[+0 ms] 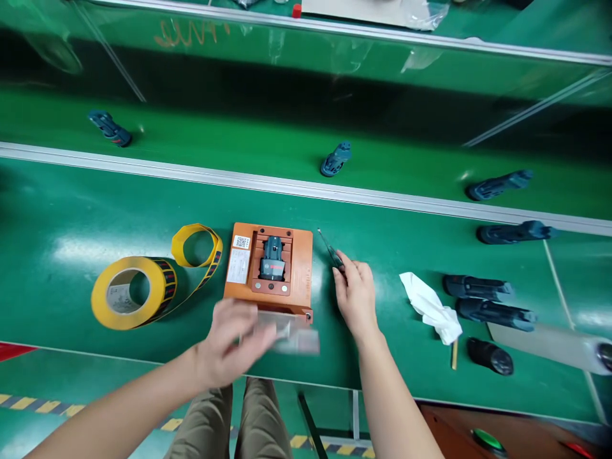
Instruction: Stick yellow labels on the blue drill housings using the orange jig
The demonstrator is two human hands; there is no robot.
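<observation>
My left hand (236, 344) is over the front edge of an orange fixture block (302, 274), blurred by motion, with its fingers stretched out and apart. Beside those fingers a clear plastic flap (301, 341), also blurred, juts from the fixture's front; whether they touch it I cannot tell. A dark blue battery-shaped tool part (273, 258) with a label on its face lies in the fixture's recess. To the right of the block, my right hand (356, 290) is closed around a pair of slim tweezers (327, 245), tips pointing away from me.
A roll of yellow-backed labels (102, 293) stands at left, its loose strip curling towards the fixture. On the right lie a crumpled white tissue (430, 306) and several dark tool parts (478, 287). More parts (337, 159) stand on the green strip (229, 146) behind the metal rail.
</observation>
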